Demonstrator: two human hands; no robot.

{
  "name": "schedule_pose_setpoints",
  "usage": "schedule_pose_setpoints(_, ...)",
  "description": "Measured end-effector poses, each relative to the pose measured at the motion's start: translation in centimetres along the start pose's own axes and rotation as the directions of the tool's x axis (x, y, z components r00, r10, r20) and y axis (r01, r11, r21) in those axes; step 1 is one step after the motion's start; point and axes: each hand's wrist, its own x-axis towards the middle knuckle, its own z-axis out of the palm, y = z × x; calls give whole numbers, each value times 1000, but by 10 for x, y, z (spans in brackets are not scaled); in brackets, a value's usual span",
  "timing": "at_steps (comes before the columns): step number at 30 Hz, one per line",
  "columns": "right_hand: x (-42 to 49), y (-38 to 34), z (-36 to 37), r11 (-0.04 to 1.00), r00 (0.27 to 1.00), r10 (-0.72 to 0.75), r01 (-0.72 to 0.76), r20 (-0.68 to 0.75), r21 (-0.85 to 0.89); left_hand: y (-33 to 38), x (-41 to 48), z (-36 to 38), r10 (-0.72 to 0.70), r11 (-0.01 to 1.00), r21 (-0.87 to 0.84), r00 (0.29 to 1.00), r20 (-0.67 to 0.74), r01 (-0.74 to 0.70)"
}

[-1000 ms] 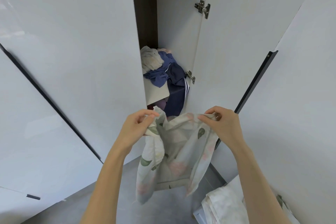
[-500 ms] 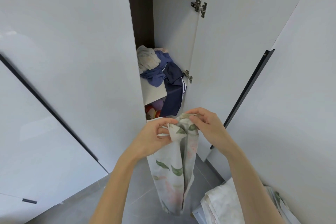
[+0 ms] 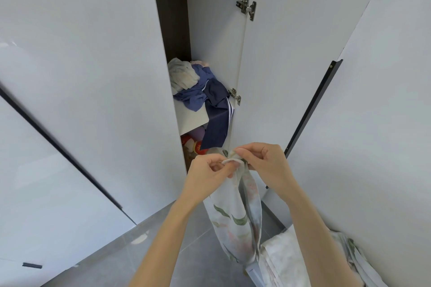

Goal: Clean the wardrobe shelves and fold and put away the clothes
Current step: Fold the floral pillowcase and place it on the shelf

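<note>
- The left hand (image 3: 207,175) and right hand (image 3: 263,165): curled fingers pinch the top edge of the floral cloth (image 3: 235,223); the hands now touch, having been apart a second ago.
- The floral cloth: hangs doubled and narrow before the wardrobe, formerly spread wide.
- The shelf (image 3: 191,116): crumpled clothes (image 3: 198,91), unchanged.

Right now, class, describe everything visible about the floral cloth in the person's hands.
The floral cloth is thin, pale fabric printed with green leaves and faint pink blooms. It hangs as a narrow, doubled strip in front of the open wardrobe, its top edges pinched together by the left hand and right hand.
</note>
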Motion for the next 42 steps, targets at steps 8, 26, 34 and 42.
schedule_pose_setpoints(8, -11, -1, -12, 999, 982, 37, -38, 186, -1, -3, 5, 5, -34, 998, -50, 999, -21, 33)
schedule_pose_setpoints(26, 22, 10, -33, 991, 898, -128, 100, -422, -88, -79, -3, -5, 151, 905, 398, 988, 34, -152)
schedule_pose_setpoints(34, 47, 7, -45, 981, 919, -129, 173, -373, 89, -89, -21, 39, 48, 673, 673, 927, 372, -306)
schedule_pose_setpoints(42, 51, 11, -72, 958, 872, -147, 243, -468, 152, -143, -21, 5, -156, 429, 890, 959, 238, -151)
